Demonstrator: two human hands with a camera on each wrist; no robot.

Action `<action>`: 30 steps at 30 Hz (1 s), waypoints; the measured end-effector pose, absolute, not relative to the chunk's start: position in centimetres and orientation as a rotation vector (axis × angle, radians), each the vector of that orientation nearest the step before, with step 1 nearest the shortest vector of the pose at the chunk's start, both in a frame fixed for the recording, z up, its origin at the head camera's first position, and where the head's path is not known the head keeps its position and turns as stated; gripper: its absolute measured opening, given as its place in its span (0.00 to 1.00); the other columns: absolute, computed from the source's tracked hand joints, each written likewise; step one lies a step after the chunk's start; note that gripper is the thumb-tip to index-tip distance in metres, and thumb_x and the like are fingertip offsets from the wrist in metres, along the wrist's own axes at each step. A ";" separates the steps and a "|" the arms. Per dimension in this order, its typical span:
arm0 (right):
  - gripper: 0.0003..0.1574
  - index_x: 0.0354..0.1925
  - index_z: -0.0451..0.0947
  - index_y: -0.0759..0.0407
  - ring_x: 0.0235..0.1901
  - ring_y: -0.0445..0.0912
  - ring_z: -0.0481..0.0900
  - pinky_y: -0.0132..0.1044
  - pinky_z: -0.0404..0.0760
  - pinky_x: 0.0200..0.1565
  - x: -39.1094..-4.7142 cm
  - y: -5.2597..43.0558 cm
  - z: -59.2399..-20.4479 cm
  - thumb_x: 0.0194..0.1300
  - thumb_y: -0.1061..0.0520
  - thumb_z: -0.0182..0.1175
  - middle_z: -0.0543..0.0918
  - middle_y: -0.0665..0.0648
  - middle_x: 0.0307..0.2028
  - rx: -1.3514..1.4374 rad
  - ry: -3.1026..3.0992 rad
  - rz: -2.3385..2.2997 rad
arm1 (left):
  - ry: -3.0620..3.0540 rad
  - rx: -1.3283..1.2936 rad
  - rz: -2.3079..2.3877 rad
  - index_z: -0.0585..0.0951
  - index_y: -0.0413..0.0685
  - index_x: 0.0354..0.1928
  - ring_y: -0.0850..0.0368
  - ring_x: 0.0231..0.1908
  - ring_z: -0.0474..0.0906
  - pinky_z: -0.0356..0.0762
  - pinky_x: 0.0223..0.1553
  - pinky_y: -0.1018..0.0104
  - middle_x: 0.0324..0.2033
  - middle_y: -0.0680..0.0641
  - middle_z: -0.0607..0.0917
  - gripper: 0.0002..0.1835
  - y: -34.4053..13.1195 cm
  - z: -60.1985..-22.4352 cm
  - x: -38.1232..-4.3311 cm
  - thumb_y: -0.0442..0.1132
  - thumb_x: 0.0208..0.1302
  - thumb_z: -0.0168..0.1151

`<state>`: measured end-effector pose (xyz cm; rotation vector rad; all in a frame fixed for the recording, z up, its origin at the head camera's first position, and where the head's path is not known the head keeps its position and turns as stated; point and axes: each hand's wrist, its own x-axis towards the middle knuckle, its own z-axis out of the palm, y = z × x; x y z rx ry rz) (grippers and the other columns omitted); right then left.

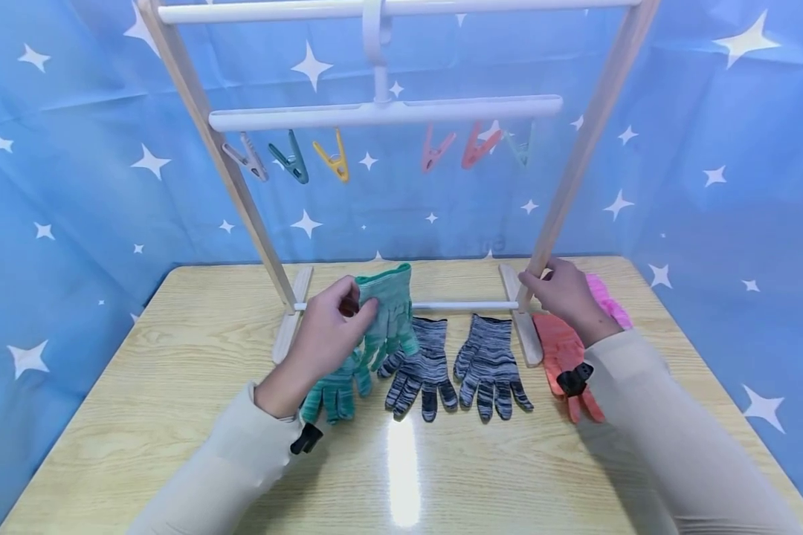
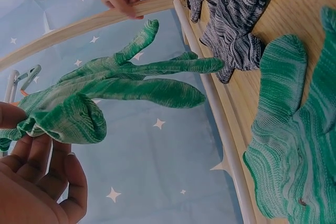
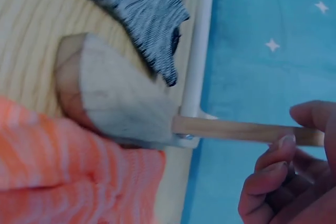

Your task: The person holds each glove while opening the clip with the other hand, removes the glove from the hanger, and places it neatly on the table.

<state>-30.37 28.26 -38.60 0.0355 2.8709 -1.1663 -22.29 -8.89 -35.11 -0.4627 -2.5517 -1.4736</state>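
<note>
A green-and-white knit glove [image 1: 389,308] hangs from my left hand [image 1: 328,327], which pinches it near the cuff, thumb in front. In the left wrist view its fingers dangle loosely. Below my left forearm, a matching green glove [image 1: 337,390] lies on the table, partly hidden. My right hand [image 1: 565,293] is at the lower right wooden post [image 1: 569,186] of the rack, thumb and curled fingers on either side of it. Beside it lie an orange glove [image 1: 558,345] and a pink glove [image 1: 605,301], both partly covered by the right arm.
Two grey-and-black gloves [image 1: 428,371] lie mid-table. From the white hanger [image 1: 388,113] on the rack hang several clothespins, including a yellow clothespin [image 1: 334,157] and a red clothespin [image 1: 478,145]. A white crossbar [image 1: 465,305] joins the rack's wooden feet [image 1: 522,327]. Behind stands a starry blue cloth [image 1: 723,238].
</note>
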 end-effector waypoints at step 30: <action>0.26 0.52 0.74 0.75 0.24 0.54 0.83 0.37 0.77 0.19 -30.5 27.8 -39.7 0.77 0.52 0.45 0.83 0.69 0.31 -0.023 2.963 -1.026 | -2.614 -0.343 -1.362 0.64 0.44 0.28 0.48 0.26 0.66 0.67 0.30 0.58 0.22 0.46 0.64 0.18 -12.8 -35.5 -22.4 0.43 0.74 0.56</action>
